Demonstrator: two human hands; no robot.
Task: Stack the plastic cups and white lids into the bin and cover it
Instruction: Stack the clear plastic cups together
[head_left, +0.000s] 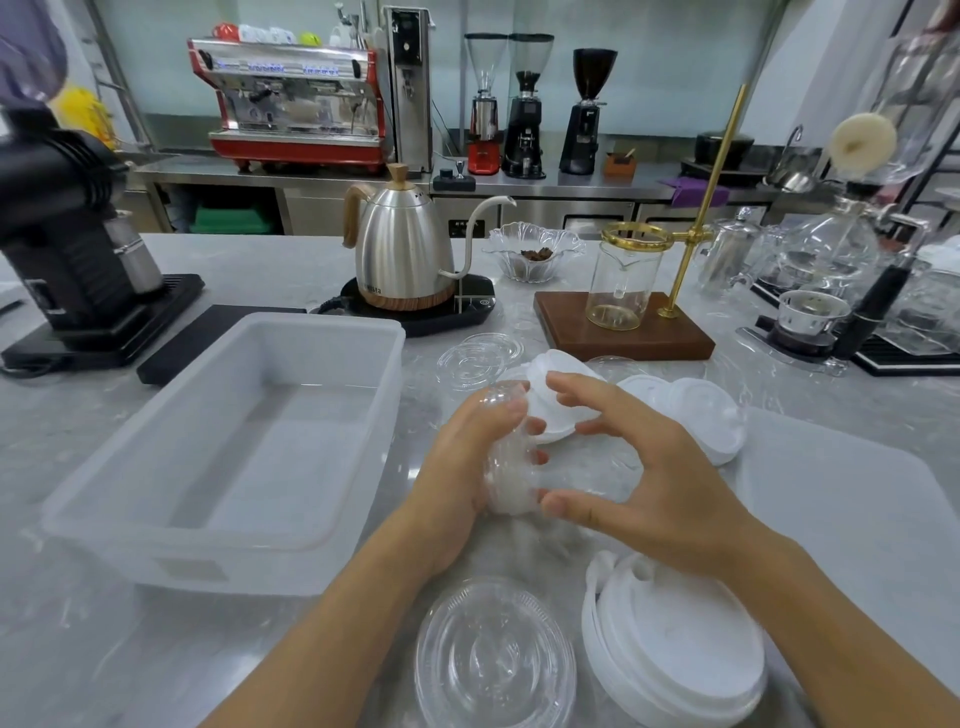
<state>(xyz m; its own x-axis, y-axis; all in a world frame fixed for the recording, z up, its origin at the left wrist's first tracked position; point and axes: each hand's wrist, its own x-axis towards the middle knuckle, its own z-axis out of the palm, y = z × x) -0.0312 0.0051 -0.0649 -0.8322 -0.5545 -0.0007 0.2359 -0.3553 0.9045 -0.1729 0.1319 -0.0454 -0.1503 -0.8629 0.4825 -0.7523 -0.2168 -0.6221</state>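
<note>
White lids (675, 654) stacked at 5 o'clock, clear lid (493, 660) beside | left hand (467, 462) clamped on clear cups (511, 467) at center | right hand (639, 473) fingers spread, touching cups | bin (156, 525) at 9 o'clock

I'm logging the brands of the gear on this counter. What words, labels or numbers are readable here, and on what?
None can be read for sure.
Kettle: dark lettering on its lower band, too blurred.
Espresso machine: blue marks along the front panel, unreadable.
Bin: pale label patch on the near wall, no legible print.
Under-counter cabinet: small dark plate, too small.
</note>
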